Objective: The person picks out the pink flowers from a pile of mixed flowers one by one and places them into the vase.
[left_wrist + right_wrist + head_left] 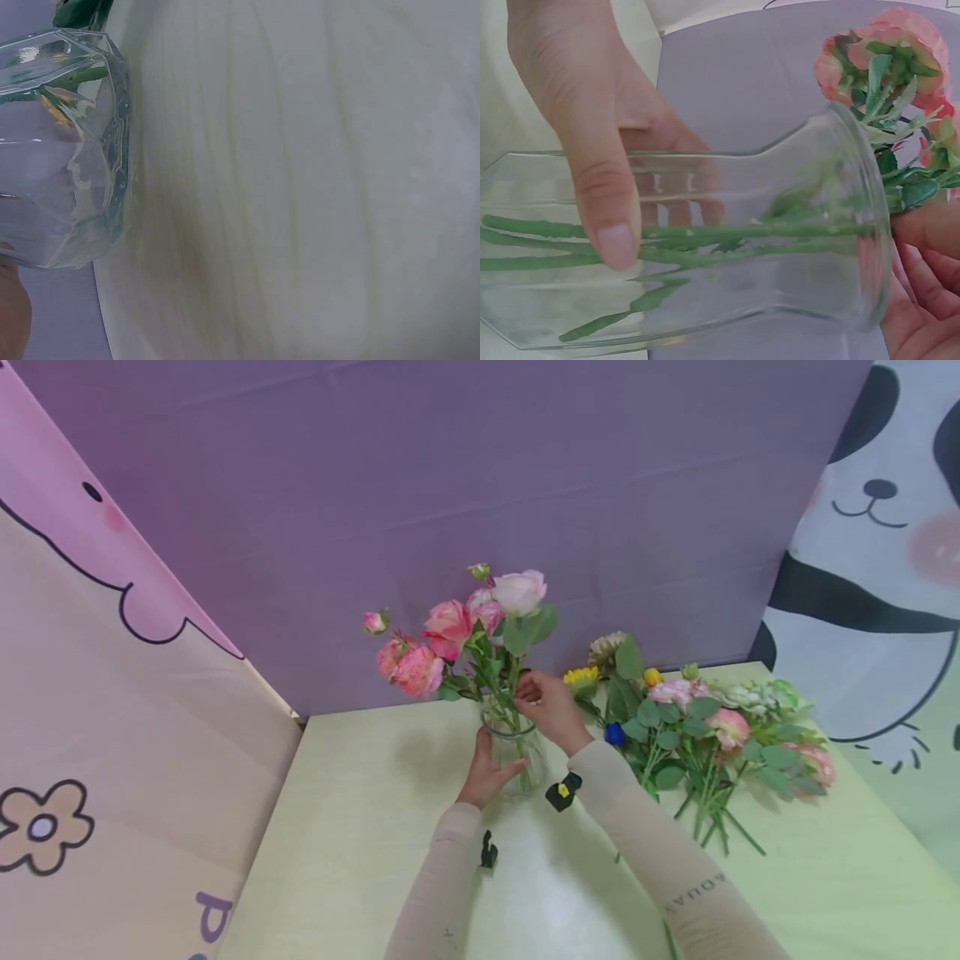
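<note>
A clear glass vase (534,758) stands on the table, with several green stems (780,229) inside it. My left hand (487,772) grips the vase's body from the left, and its thumb (613,217) lies across the glass in the right wrist view. At the vase's mouth, my right hand (553,708) has its fingers curled and pinches a flower stem beside the rim; the exact contact is partly hidden. Above the rim spread coral roses (447,628), a pale pink rose (520,592) and pink peonies (418,670). The left wrist view shows the vase's faceted base (67,187).
To the right lies a pile of loose artificial flowers: a yellow sunflower (581,677), a blue bloom (615,733), a peach flower (728,728) and leafy stems (708,793). A purple backdrop (480,468) rises behind the table (360,827).
</note>
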`<state>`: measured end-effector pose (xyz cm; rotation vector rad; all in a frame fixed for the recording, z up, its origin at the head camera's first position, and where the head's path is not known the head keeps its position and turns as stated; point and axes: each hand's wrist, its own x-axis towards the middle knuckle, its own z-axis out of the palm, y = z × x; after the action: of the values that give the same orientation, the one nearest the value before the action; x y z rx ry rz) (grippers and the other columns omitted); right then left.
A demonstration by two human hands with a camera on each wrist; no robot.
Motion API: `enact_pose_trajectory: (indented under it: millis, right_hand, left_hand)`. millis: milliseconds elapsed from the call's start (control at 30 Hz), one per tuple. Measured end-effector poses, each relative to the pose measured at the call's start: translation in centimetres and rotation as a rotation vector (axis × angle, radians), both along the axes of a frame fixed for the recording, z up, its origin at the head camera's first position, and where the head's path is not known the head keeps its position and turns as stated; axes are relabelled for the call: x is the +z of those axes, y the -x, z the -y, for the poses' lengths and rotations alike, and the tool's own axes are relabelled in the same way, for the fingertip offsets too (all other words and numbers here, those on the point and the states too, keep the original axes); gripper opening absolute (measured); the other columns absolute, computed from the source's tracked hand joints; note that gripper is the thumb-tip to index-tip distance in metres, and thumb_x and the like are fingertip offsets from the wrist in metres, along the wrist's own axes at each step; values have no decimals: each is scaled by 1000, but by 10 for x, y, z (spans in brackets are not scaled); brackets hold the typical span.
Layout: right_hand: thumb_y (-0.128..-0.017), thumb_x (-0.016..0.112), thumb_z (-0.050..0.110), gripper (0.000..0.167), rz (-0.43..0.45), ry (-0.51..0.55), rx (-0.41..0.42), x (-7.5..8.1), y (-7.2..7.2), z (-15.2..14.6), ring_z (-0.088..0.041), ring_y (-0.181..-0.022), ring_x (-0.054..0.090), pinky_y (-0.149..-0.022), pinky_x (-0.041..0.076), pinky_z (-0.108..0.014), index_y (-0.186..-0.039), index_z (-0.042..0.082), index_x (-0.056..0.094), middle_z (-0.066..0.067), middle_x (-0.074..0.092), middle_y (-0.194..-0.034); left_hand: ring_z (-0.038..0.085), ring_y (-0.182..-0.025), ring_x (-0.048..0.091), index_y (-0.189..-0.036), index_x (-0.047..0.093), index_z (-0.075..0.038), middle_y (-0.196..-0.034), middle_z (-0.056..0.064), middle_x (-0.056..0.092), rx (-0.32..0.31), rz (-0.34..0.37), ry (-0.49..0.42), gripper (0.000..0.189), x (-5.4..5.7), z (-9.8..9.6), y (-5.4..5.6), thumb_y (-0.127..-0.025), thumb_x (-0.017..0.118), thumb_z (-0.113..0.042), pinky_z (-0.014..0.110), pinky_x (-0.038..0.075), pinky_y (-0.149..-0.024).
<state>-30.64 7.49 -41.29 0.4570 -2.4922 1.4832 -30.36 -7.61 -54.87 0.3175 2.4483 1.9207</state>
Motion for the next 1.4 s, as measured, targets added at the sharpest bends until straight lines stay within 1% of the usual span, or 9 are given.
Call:
enact_pose_trajectory:
  millis: [167, 433, 767, 900, 933, 1133, 1167, 1300, 1400]
  right_hand:
    - [-85, 65, 2, 16, 2, -70, 10, 1, -1, 2, -27, -83, 65, -74, 56, -39, -100, -1, 62, -15, 67, -92]
    - [-84, 63, 2, 18, 47, -108, 29, 5, -1, 5, -27, -84, 65, -73, 56, -36, -102, -3, 63, -15, 68, -92]
    - [-82, 62, -2, 17, 14, -141, 60, 6, 0, 7, -29, -81, 66, -71, 57, -36, -98, -6, 63, -18, 68, -89]
    - [-81, 62, -1, 14, 2, -195, 41, 6, 0, 9, -27, -79, 66, -70, 57, -35, -95, -4, 65, -16, 69, -86]
    - [-82, 62, -1, 14, 6, -207, 33, 7, 0, 10, -26, -79, 66, -70, 57, -34, -94, -4, 65, -15, 69, -86]
    - [-83, 62, 1, 11, -20, -249, 3, 8, -3, 13, -25, -78, 66, -70, 56, -36, -92, -1, 68, -13, 69, -85]
    - [-83, 62, 1, 11, -28, -246, 5, 7, -4, 13, -25, -78, 66, -70, 56, -36, -92, -1, 68, -13, 69, -86]
    - [-84, 61, 0, 14, -34, -219, 25, 8, -5, 12, -27, -81, 67, -73, 57, -36, -95, -2, 69, -16, 70, -89]
    - [-85, 61, 1, 18, -9, -190, 34, 9, -7, 10, -28, -84, 68, -74, 57, -36, -101, -3, 69, -17, 70, -94]
  left_hand:
    - [30, -143, 13, -148, 14, -11, -155, 17, 15, -2, 7, 6, 93, 5, -1, -1, -79, 76, -20, 49, 14, -116]
    - [35, -141, 15, -146, 13, -1, -153, 24, 17, -23, 5, 21, 89, 37, -1, -21, -81, 72, -15, 51, 15, -115]
    - [34, -142, 14, -147, 12, -2, -154, 23, 15, -21, 6, 44, 91, 39, -1, -22, -82, 72, -18, 49, 14, -116]
    - [34, -142, 14, -147, 12, -1, -154, 23, 15, -25, 1, 25, 90, 37, 0, -22, -81, 72, -17, 49, 14, -116]
    - [34, -142, 14, -147, 13, -2, -154, 23, 16, -24, -8, 15, 90, 31, 0, -19, -81, 73, -17, 49, 14, -116]
    - [34, -142, 14, -147, 12, -2, -154, 23, 15, -22, -6, 13, 91, 33, 0, -20, -81, 72, -17, 49, 14, -116]
    - [34, -142, 14, -147, 12, -2, -154, 23, 15, -25, 3, 22, 90, 39, 0, -23, -81, 72, -15, 49, 14, -116]
    - [34, -142, 12, -148, 10, -2, -155, 23, 12, -31, 23, 28, 91, 39, 0, -23, -82, 71, -16, 50, 14, -115]
    - [35, -142, 10, -148, 8, -2, -155, 23, 9, -33, 37, 33, 93, 30, 1, -17, -82, 71, -18, 52, 13, -115]
